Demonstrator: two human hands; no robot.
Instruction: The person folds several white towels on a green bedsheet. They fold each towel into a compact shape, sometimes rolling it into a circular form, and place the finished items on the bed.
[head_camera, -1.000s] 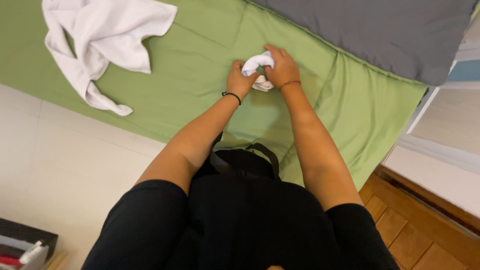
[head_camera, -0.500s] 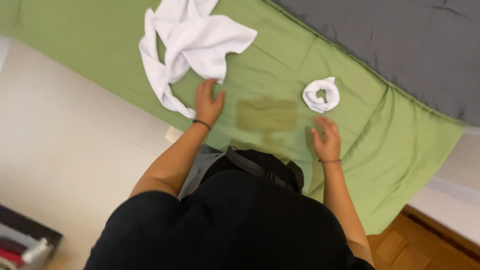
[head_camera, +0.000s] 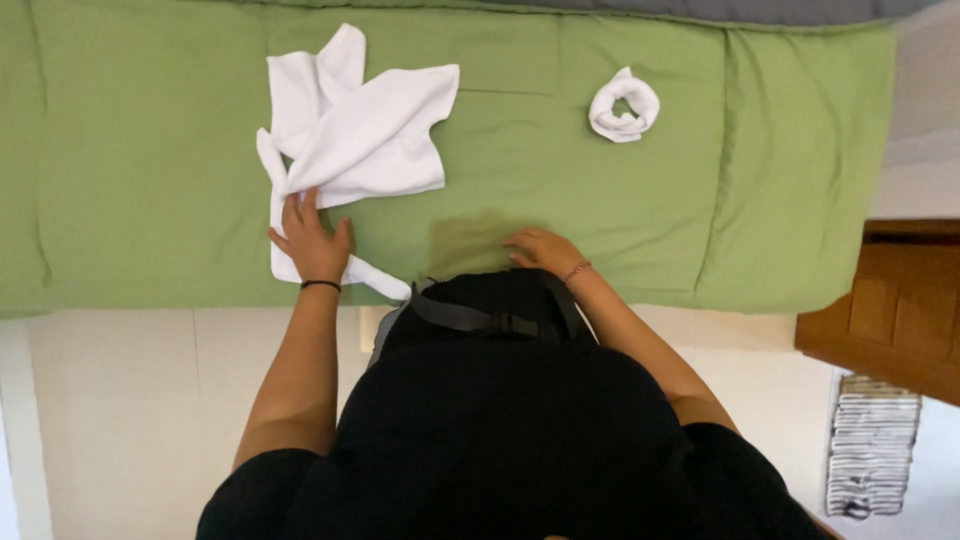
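A crumpled white towel (head_camera: 360, 130) lies spread on the green bed cover (head_camera: 150, 150), left of centre. My left hand (head_camera: 310, 240) rests flat on the towel's lower edge, fingers apart. My right hand (head_camera: 540, 250) lies on the bare green cover near the bed's front edge, holding nothing. A small white cloth rolled into a ring (head_camera: 624, 105) sits by itself on the cover, up and to the right of my right hand.
A grey blanket edge (head_camera: 700, 8) runs along the top of the bed. A wooden cabinet (head_camera: 890, 310) stands at the right, with a grey ribbed mat (head_camera: 870, 455) on the pale tiled floor (head_camera: 130, 410) below it.
Both hands let go of the rolled cloth, which now lies alone on the cover. My left hand moved left onto the crumpled towel; the right hand drew back to the bed's front edge.
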